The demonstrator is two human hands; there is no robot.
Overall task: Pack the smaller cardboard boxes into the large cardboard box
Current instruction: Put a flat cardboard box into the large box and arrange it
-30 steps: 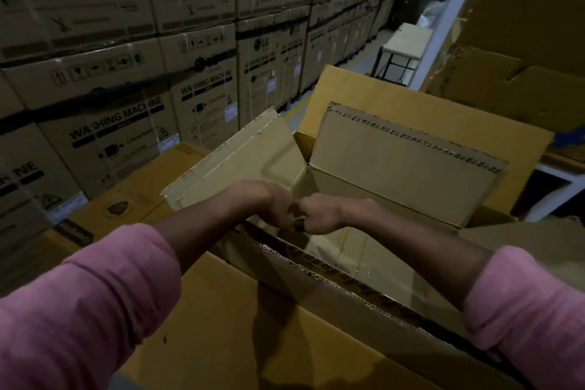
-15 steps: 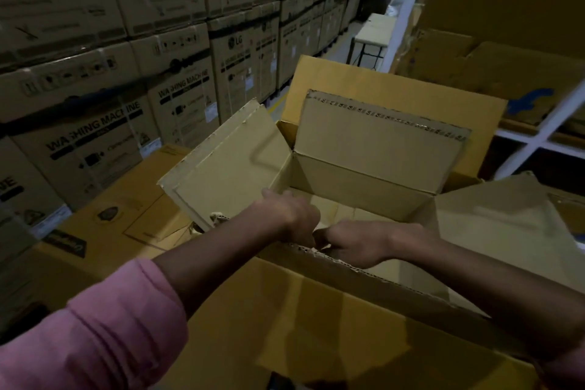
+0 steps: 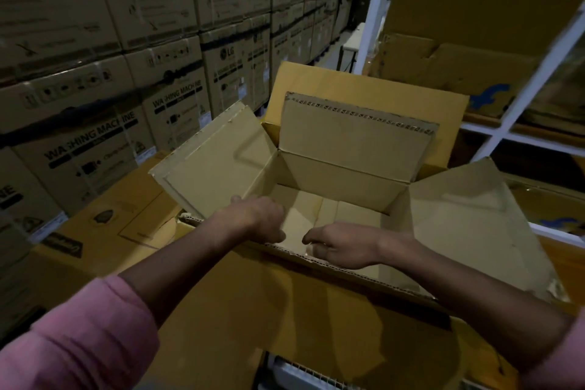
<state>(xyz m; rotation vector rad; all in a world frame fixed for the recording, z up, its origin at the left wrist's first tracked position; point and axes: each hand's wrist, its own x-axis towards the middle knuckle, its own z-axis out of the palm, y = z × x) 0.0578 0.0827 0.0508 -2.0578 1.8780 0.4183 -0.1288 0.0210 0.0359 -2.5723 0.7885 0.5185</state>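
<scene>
The large cardboard box (image 3: 345,187) stands open in front of me, its far, left and right flaps up or spread outward. Only its bare bottom panels show inside. The near flap (image 3: 316,304) is folded down toward me. My left hand (image 3: 256,218) grips the near rim, fingers curled over the edge into the box. A little to its right, my right hand (image 3: 342,247) holds the same rim with its fingers curled inside. No smaller box is in either hand.
A yellow-brown carton (image 3: 110,231) with a printed logo lies low at the left against the box. Stacked washing machine cartons (image 3: 95,123) wall off the left side. A white shelf frame (image 3: 506,136) with cardboard stands at the right. A narrow aisle runs back between them.
The near flap has gone down toward me and the box's inside has come into sight. My hands, touching a second ago, have moved apart along the near rim.
</scene>
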